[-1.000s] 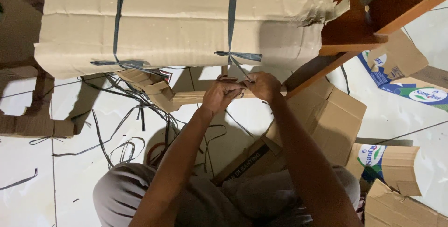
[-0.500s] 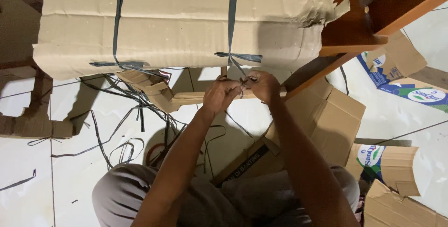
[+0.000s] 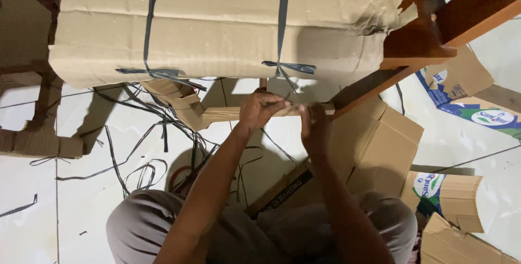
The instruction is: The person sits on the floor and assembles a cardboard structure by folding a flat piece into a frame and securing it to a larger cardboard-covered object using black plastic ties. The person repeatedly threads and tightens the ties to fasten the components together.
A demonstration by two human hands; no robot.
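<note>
Holding a dark strap end (image 3: 287,82) that hangs from the knot (image 3: 279,67) on the big cardboard bundle (image 3: 217,25), both hands meet just below the bundle's front edge.

- Left hand (image 3: 261,109): fingers curled, grip pressed together; it appears to pinch the thin strap end, though the strap is too fine to confirm at the fingertips. Knuckles lie over a folded cardboard strip (image 3: 222,115).
- Right hand (image 3: 313,123): fingers bunched close beside the left, grip pressed together; cannot tell what, if anything, sits between the fingertips.
- Bundle: wide, flattened cardboard, bound by 2 dark straps; the 2nd strap (image 3: 152,20) runs down the left part and ends in its own knot at the lower edge. Top right corner is torn.
- Folded cardboard strip: lies horizontally under the bundle's edge, from a crumpled stack of folds on the left toward the hands.
- Floor (image 3: 32,215): pale tiles, with loose dark strap offcuts (image 3: 135,150) tangled left of the arms.
- Brown wooden furniture frame (image 3: 434,36): upper right, touching the bundle's torn corner.
- Open cardboard box (image 3: 380,144): just right of the right forearm.
- Flattened printed cartons (image 3: 472,106): far right, on the floor.
- Person's knees in grey trousers (image 3: 141,226) at the bottom edge.
</note>
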